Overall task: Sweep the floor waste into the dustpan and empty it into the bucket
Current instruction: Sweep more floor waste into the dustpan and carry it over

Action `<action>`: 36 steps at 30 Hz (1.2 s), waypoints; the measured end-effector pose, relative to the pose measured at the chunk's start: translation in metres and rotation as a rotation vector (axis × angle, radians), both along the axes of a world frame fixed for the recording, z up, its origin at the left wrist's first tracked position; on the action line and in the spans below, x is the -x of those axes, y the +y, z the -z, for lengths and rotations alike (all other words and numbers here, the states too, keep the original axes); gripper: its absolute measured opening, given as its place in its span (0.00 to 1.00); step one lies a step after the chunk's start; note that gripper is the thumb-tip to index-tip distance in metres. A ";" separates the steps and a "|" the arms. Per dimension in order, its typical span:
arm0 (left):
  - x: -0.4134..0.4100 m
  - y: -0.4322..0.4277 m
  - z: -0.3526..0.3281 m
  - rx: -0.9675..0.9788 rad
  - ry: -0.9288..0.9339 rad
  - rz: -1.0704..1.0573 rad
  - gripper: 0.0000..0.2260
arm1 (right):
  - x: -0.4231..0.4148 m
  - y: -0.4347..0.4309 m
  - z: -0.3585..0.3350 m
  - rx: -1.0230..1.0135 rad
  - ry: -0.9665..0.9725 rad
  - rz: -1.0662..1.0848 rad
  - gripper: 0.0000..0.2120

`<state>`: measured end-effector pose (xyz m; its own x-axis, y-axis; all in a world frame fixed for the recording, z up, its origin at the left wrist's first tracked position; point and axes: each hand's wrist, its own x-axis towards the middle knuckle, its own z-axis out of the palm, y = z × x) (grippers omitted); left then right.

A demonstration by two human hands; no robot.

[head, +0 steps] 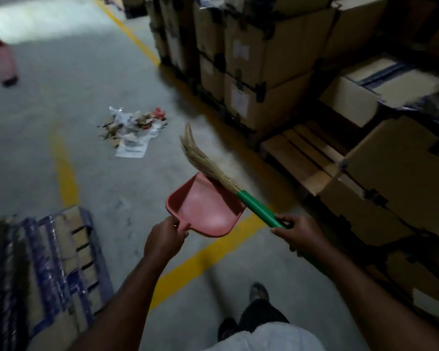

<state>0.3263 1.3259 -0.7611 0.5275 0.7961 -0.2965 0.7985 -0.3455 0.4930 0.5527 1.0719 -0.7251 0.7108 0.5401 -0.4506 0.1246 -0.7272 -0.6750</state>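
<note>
One dustpan (205, 211) in left grip (165, 236), waste (133, 130) ahead.

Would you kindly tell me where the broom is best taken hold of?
By its green handle, coming from the rear end, as the right hand does: that sleeve is smooth and straight, while the bristles fan forward toward the waste pile.

A person's left hand (164, 236) grips the handle of a pink plastic dustpan (205, 206) while the right hand (299, 233) holds a green-handled straw broom (214, 166) across it, above a grey concrete floor (69, 92) where a pile of paper waste (134, 130) lies near stacked cardboard boxes (259, 72).
</note>
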 end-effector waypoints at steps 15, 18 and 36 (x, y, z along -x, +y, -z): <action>-0.041 0.182 0.007 0.081 -0.092 -0.480 0.19 | -0.124 0.312 0.030 -0.049 0.138 -0.328 0.24; -0.054 0.209 -0.003 0.077 -0.126 -0.548 0.12 | -0.143 0.370 0.018 -0.038 0.132 -0.405 0.23; -0.048 0.544 0.022 0.160 -0.246 -0.706 0.08 | -0.148 0.739 0.019 0.041 0.099 -0.539 0.24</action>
<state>0.3747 1.8702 -0.7827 -0.0247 0.9261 -0.3765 0.6638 0.2968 0.6865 0.7004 1.8109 -0.7442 0.2913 0.7966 -0.5298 0.4242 -0.6039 -0.6748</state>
